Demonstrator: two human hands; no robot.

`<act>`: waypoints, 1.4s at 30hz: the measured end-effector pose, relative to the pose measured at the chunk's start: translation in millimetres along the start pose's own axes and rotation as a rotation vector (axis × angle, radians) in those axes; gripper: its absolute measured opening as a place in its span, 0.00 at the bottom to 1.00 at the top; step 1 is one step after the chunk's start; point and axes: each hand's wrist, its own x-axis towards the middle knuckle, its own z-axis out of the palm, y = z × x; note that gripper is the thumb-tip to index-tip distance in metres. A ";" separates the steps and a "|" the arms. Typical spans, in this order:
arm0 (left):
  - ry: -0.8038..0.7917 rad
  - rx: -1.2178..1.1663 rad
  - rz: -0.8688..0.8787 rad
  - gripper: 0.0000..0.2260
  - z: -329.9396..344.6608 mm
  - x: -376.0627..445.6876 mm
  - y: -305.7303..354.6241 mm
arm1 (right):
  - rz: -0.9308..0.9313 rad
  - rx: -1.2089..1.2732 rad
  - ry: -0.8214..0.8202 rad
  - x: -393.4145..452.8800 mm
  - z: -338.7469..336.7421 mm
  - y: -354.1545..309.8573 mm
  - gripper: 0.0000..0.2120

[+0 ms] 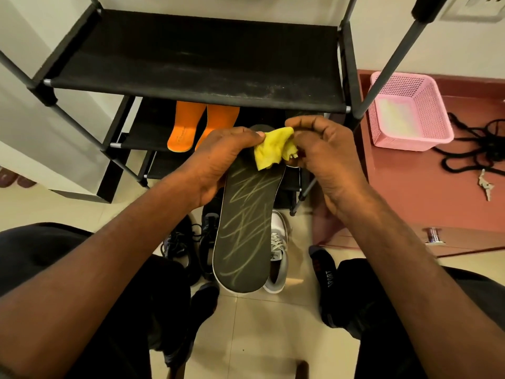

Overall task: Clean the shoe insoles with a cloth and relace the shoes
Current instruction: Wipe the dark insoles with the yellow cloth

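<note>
Two orange insoles [202, 127] lie on the lower shelf of the rack [196, 64]. The left hand [218, 160] grips the upper end of the dark insole [246, 228], which hangs above the black shoes [188, 242] and the white shoe [278, 253]. The right hand [325, 157] pinches the yellow cloth [273, 149] against the insole's top. A pink basket [410, 110] and black laces [475, 143] lie on the red cabinet [410, 187].

Shoe rack and floor
Rack shelf [142, 138]: orange insoles [188, 127]. Tiled floor [259, 324]: black sneakers [188, 242], grey shoe [278, 258].
</note>
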 end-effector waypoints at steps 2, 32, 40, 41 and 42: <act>0.013 0.000 0.001 0.18 0.4 -1.1 0.0 | 0.041 0.058 -0.022 -0.7 0.4 -1.6 0.09; -0.036 0.040 0.006 0.10 6.4 0.3 -9.3 | -0.121 -0.217 0.121 7.1 -6.5 16.1 0.11; -0.104 0.015 -0.016 0.27 11.4 -5.5 -8.2 | -0.425 -0.743 0.187 -9.5 1.2 16.3 0.18; -0.120 -0.046 -0.050 0.21 12.9 -7.2 -6.0 | -0.440 -0.751 0.172 -10.9 4.5 18.0 0.16; -0.149 -0.143 -0.098 0.15 14.8 -10.0 -4.1 | -0.465 -0.765 0.163 -11.5 7.2 19.9 0.13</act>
